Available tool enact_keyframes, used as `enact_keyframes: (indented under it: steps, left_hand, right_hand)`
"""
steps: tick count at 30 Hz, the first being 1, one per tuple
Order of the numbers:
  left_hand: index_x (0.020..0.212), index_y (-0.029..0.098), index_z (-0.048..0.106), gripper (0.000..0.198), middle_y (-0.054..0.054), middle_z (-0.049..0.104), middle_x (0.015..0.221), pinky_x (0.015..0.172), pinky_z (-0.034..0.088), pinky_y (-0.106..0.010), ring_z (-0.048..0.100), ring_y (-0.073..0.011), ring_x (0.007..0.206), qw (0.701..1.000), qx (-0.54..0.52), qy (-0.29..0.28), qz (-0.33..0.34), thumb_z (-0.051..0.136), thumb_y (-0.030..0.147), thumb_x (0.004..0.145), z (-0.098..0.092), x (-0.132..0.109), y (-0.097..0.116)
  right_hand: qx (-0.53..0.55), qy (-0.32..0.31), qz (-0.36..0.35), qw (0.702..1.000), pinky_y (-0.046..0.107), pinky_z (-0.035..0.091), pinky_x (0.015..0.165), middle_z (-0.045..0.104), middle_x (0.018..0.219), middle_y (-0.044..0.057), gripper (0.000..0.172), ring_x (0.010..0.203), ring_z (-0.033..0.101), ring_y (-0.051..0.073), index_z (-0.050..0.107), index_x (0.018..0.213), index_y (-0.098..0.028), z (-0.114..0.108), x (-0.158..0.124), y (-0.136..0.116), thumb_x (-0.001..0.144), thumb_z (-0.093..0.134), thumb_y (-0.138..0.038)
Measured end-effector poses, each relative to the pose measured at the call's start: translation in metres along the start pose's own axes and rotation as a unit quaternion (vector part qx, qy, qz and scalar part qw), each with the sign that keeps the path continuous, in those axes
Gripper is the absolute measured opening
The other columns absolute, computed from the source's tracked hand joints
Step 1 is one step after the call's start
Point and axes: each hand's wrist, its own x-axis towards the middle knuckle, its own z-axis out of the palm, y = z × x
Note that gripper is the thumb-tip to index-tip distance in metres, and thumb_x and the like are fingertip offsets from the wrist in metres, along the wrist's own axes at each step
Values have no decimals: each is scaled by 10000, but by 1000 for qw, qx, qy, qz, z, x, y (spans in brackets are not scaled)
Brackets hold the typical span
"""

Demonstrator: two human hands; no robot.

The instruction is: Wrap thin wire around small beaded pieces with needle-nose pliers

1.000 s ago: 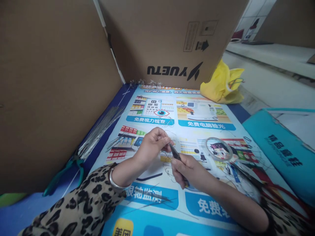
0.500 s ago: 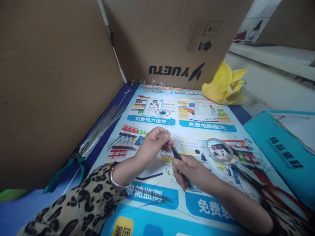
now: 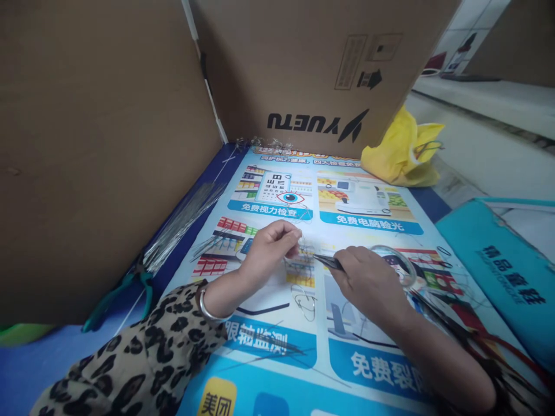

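Note:
My left hand (image 3: pixel 275 245) is closed in a pinch on a thin metal wire, which is faint against the printed poster (image 3: pixel 299 361). To its right, my right hand (image 3: pixel 368 283) is wrapped round needle-nose pliers (image 3: pixel 328 262). The pliers' narrow dark jaws point left at the wire, a little apart from my left fingertips. Their handles are hidden in my palm. Below the jaws, a bent wire piece (image 3: pixel 306 303) with looped curves appears to lie on the poster. Several loose dark wires (image 3: pixel 277 344) lie nearer to me.
Teal-handled pliers (image 3: pixel 119 294) and a bundle of straight wires (image 3: pixel 180 225) lie at left. Cardboard (image 3: pixel 299 58) walls the back and left. A clear ring (image 3: pixel 410 271), scissors (image 3: pixel 446 318), a teal shoebox (image 3: pixel 489 248) and a yellow bag (image 3: pixel 399 153) are at right.
My right hand has turned palm down and drawn the pliers to the right, away from my left fingers. My left hand keeps its pinch. The view has shifted slightly.

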Motion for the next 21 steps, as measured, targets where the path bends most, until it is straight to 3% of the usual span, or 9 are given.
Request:
enact_keyframes:
  steps: [4, 7, 21]
  left_hand:
    - [731, 150, 546, 177, -42, 643, 815, 595, 486, -238, 634, -149, 772, 999, -33, 4, -35, 583, 315, 783, 2, -1, 0]
    - [719, 148, 523, 171, -47, 662, 796, 626, 504, -255, 658, -154, 757, 997, -48, -5, -58, 581, 298, 779, 4, -2, 0]
    - [698, 149, 511, 149, -29, 662, 762, 605, 511, -230, 675, -137, 708, 995, -36, -9, -91, 578, 257, 775, 11, -4, 0]
  right_hand:
    - [-113, 55, -61, 990, 328, 270, 668, 562, 704, 54, 134, 728, 468, 206, 563, 706, -190, 6, 1, 6, 820, 523, -249]
    - [-150, 82, -69, 983, 333, 246, 659, 546, 685, 53, 134, 716, 436, 208, 567, 688, -198, 4, 2, 6, 802, 554, -266]
    - [-181, 100, -106, 973, 342, 211, 653, 526, 674, 48, 112, 716, 396, 213, 551, 685, -211, 5, 2, 5, 796, 560, -220]
